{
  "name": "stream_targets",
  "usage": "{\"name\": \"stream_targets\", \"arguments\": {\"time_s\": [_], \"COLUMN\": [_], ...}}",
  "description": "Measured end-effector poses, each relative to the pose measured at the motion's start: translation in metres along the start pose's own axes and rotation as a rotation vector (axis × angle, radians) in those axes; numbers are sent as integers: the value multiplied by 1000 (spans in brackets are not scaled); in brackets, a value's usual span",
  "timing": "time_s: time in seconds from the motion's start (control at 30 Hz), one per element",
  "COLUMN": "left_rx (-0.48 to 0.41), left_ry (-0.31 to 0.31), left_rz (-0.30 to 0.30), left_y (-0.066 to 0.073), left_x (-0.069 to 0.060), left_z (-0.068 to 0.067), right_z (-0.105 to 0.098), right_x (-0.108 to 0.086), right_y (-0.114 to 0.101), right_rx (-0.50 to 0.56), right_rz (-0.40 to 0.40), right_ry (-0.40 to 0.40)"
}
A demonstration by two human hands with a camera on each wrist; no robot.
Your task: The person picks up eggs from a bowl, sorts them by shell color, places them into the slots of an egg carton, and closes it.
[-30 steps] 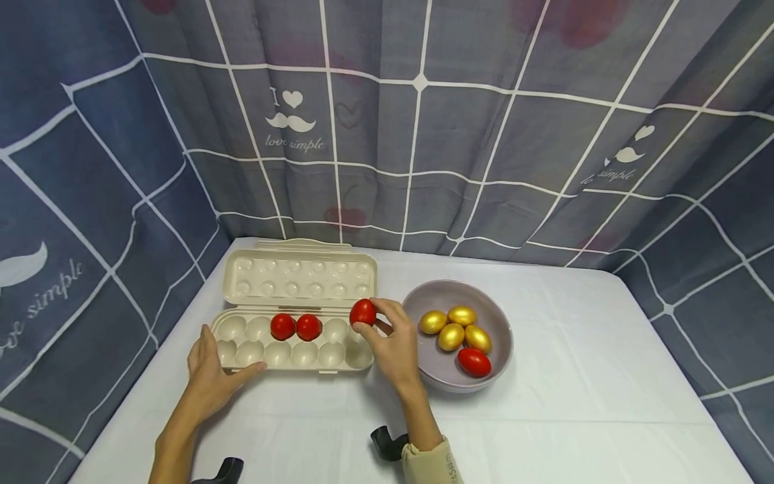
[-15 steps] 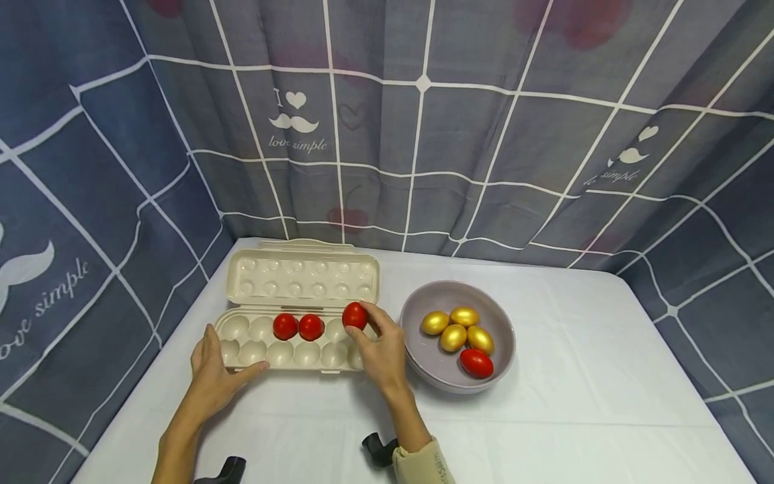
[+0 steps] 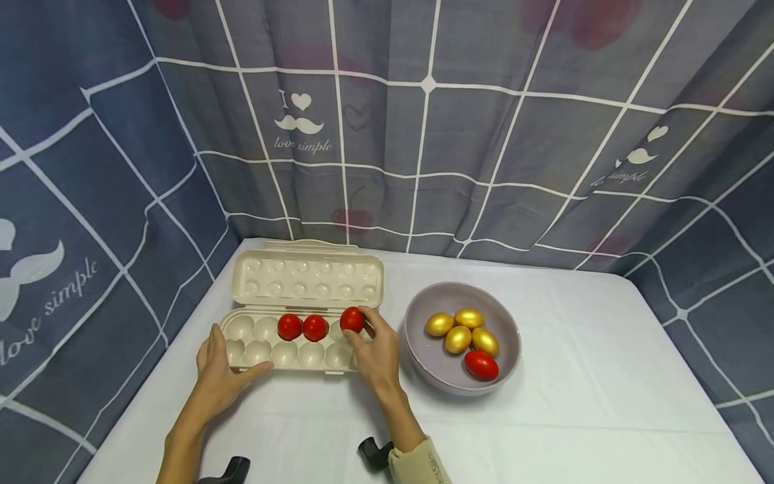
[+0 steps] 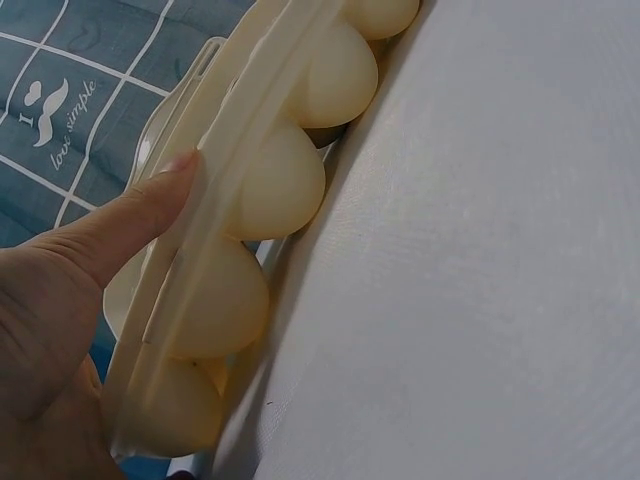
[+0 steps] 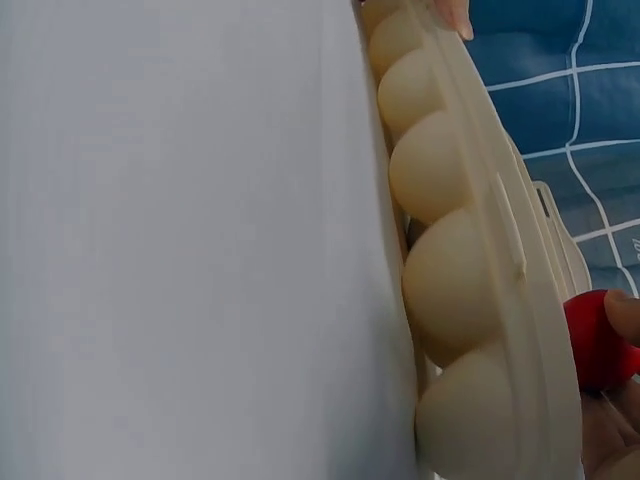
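Note:
An open egg carton (image 3: 299, 356) of cream plastic lies on the left of the table, its lid (image 3: 311, 274) folded back. Two red eggs (image 3: 289, 327) sit side by side in the middle of its back row. My right hand (image 3: 378, 353) pinches another red egg (image 3: 352, 320) between thumb and fingers over the right part of that row; whether it touches a cup I cannot tell. At the carton's front left corner my left hand (image 3: 218, 380) rests, thumb (image 4: 150, 212) against the front edge and fingers along the left end. The right wrist view shows the held egg only partly.
Right of the carton stands a mauve bowl (image 3: 417, 356) with several gold eggs (image 3: 457, 339) and one red egg (image 3: 482, 366). A white cloth (image 3: 580, 376) covers the table. Grey-blue curtains (image 3: 459, 134) hang behind it and at both sides.
My right hand has carried its red egg a little left over the carton's back row. The left hand stays at the corner. The whole head view has shifted slightly.

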State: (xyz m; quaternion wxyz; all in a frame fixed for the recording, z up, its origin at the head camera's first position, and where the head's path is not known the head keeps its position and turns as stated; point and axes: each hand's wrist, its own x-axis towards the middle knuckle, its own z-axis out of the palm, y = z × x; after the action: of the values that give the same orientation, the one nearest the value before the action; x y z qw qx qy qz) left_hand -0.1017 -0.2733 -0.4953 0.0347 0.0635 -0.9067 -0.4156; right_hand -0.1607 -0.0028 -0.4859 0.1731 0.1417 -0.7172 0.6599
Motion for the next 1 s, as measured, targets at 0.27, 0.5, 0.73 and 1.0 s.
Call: {"name": "stream_targets", "arguments": {"time_s": [0.27,0.5,0.73,1.0], "left_rx": [2,-14,-3,2], "left_ry": [-9,-5,4,17], "left_rz": [-15,-13,2,6], "left_y": [1,1,2,1], "left_x": [0,-1,0,-1], "left_z": [2,0,1,1], "right_z": [3,4,6,9], "right_x": [0,2,2,1], "right_y": [1,3,6,7], "right_rx": [-78,-118,-197,-296], "right_rz": [27,64,57,4], "right_ry": [-45,-104,-122,-110]}}
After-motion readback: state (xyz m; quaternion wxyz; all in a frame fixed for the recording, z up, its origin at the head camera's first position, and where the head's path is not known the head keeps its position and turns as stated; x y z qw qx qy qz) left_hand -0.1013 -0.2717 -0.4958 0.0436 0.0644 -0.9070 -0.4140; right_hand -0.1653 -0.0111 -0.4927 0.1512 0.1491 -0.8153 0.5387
